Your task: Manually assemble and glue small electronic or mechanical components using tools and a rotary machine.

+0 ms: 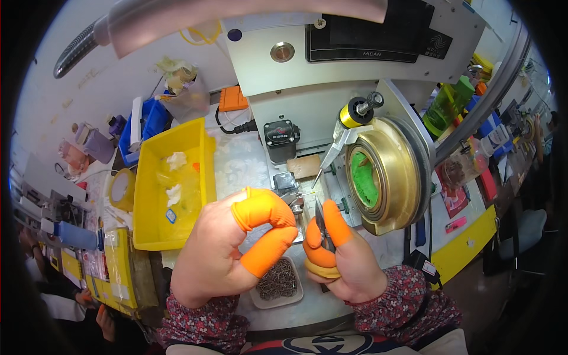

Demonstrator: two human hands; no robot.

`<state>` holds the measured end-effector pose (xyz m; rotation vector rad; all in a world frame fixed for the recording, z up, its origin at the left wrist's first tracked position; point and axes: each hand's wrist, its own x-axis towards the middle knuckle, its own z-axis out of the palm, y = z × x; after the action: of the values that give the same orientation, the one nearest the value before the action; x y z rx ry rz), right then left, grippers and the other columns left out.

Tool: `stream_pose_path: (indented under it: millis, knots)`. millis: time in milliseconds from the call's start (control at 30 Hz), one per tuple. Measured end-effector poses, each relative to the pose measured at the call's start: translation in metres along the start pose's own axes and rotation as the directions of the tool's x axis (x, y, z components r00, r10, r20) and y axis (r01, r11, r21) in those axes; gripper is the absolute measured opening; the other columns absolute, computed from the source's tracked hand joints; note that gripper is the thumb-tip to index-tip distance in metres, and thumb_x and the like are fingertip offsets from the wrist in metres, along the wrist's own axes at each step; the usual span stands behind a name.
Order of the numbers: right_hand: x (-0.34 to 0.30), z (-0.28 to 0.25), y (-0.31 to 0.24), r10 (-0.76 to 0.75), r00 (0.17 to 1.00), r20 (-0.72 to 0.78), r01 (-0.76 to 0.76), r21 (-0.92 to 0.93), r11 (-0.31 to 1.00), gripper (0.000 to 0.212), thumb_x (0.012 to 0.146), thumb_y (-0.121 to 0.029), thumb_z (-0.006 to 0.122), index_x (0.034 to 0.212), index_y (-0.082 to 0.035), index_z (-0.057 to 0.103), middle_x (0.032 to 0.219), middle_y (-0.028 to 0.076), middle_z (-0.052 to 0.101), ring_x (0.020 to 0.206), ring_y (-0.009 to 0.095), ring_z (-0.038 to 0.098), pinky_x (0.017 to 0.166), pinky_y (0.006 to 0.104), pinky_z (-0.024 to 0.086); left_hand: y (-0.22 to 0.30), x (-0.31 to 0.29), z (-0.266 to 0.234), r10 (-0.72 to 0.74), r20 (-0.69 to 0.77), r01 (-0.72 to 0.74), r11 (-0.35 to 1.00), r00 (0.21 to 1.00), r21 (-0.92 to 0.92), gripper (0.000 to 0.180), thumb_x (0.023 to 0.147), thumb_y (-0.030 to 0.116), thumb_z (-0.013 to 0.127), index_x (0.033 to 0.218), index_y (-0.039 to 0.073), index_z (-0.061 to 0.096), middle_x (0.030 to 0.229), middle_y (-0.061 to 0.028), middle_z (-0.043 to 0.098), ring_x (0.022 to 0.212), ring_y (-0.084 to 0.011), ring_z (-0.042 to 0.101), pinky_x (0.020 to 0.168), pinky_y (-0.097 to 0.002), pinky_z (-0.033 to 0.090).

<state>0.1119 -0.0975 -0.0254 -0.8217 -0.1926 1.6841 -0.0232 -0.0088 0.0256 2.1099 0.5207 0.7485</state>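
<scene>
My left hand [220, 251], with orange finger cots on thumb and index finger, is closed in a pinch in front of the machine; whatever lies between the fingertips is too small to make out. Close beside it on the right, my right hand [349, 260] grips dark pointed tweezers [321, 222], tips up, with orange cots on its fingers too. Both hands are at the small metal fixture [297, 207] of the machine, partly hidden behind my left fingers. Below them stands a white tray [299, 299] with many thin metal pieces [277, 281].
A yellow bin [204, 177] with scraps stands left. Right of the fixture is a brass ring [393, 177] with a green inner part. A yellow-collared nozzle [337, 148] slants down above. A grey hose arm [248, 15] crosses the top. Another person's hand [105, 322] shows lower left.
</scene>
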Motion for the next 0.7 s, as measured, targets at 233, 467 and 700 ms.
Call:
stream_pose_path:
  millis: [233,467,700]
  knots:
    - [-0.063,-0.052,0.015,-0.429,0.887,0.173,0.424,-0.673,0.606,0.036,0.089,-0.032,0.042,0.085,0.001,0.055,0.058,0.004,0.052,0.047,0.014,0.048,0.047,0.0239,0.039,-0.022,-0.002,-0.017,0.205,-0.465,-0.204,0.977,0.861,0.052,0.01,0.073,0.0,0.06,0.081,0.002,0.054,0.089,-0.0075,0.055,0.082,-0.0158,0.051,0.072,-0.0267,0.04]
    - [-0.078,-0.118,0.041,-0.488,0.831,0.268,0.324,-0.945,0.034,0.043,0.086,-0.038,0.041,0.076,0.002,0.054,0.058,0.011,0.052,0.05,0.02,0.051,0.05,0.0285,0.038,-0.065,-0.014,-0.101,-0.017,-0.575,0.245,0.914,0.818,0.322,0.011,0.077,0.006,0.058,0.086,-0.001,0.056,0.093,-0.0045,0.053,0.077,-0.0112,0.051,0.07,-0.0206,0.041]
    - [-0.073,-0.119,0.041,-0.545,0.8,0.251,0.364,-0.925,0.108,0.034,0.081,-0.031,0.051,0.077,0.003,0.056,0.062,0.015,0.057,0.054,0.029,0.057,0.049,0.031,0.043,-0.091,-0.029,-0.139,-0.331,-0.323,0.455,0.493,0.887,0.742,0.033,0.081,0.011,0.05,0.111,-0.001,0.05,0.116,-0.018,0.05,0.106,-0.0282,0.049,0.089,-0.0326,0.039]
